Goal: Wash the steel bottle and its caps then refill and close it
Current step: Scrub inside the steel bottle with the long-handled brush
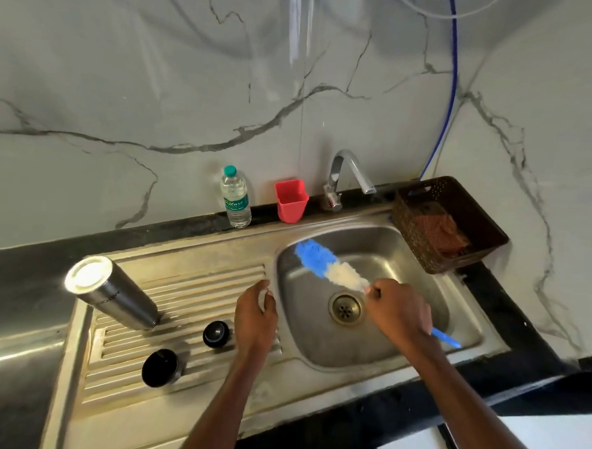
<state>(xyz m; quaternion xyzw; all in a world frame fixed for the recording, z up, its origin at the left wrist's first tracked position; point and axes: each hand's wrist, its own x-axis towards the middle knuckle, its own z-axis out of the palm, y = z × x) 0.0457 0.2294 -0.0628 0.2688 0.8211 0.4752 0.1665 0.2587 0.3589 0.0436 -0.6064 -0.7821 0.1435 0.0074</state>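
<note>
The steel bottle point(114, 292) stands upside down on the ribbed draining board, its base facing up. Two black caps lie on the board in front of it: a small stopper cap point(216, 333) and a larger cup-shaped cap point(161, 367). My right hand point(398, 315) grips the blue handle of a bottle brush point(330, 266) over the sink basin; its blue and white bristles point up and left. My left hand point(256, 311) hovers at the basin's left rim, fingers curled round something small and pale that I cannot identify.
The steel sink point(462, 301) has a drain point(346, 309) at its middle. At the back stand a chrome tap point(347, 175), a red cup point(290, 200) and a plastic water bottle point(235, 197). A brown perforated basket point(449, 225) holding scrub pads sits at the right.
</note>
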